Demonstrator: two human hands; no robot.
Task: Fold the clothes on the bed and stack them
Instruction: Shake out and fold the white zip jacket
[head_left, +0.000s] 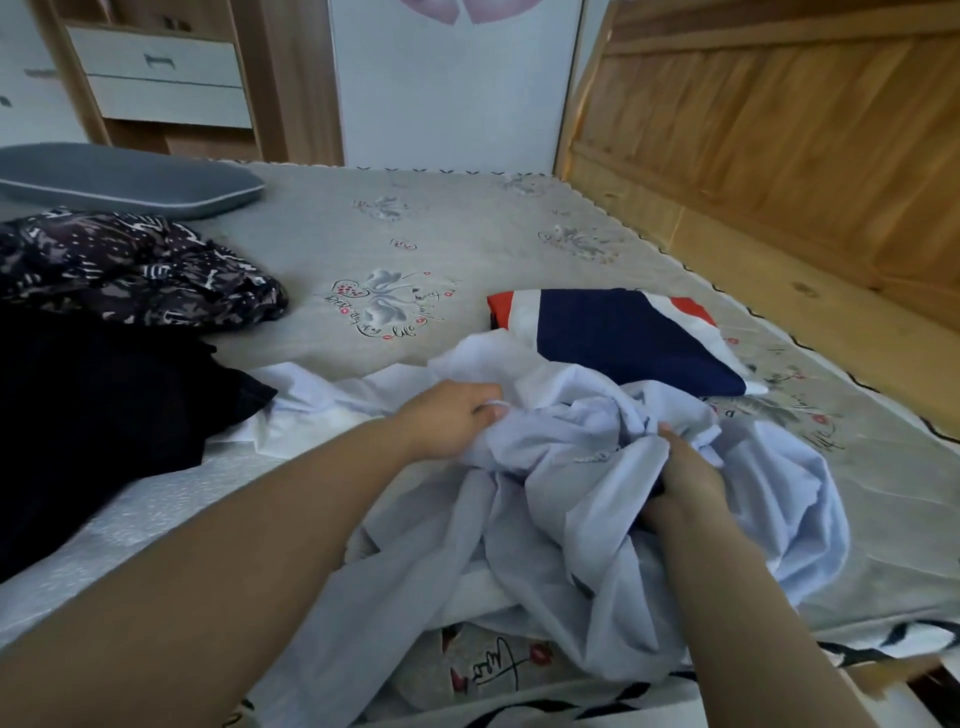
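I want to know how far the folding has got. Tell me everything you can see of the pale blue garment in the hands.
The pale blue garment is thin, light, woven-looking cloth, crumpled and unfolded, lying bunched at the near edge of the bed. The left hand and right hand each hold a fistful. Its far edge overlaps the folded navy, white and red garment.

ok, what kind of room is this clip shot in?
Most likely a home bedroom: a bed with a grey flower-printed mattress cover, a grey piped pillow at its far end, and a wooden wardrobe with white drawers behind. Both hands grip a crumpled pale blue garment.
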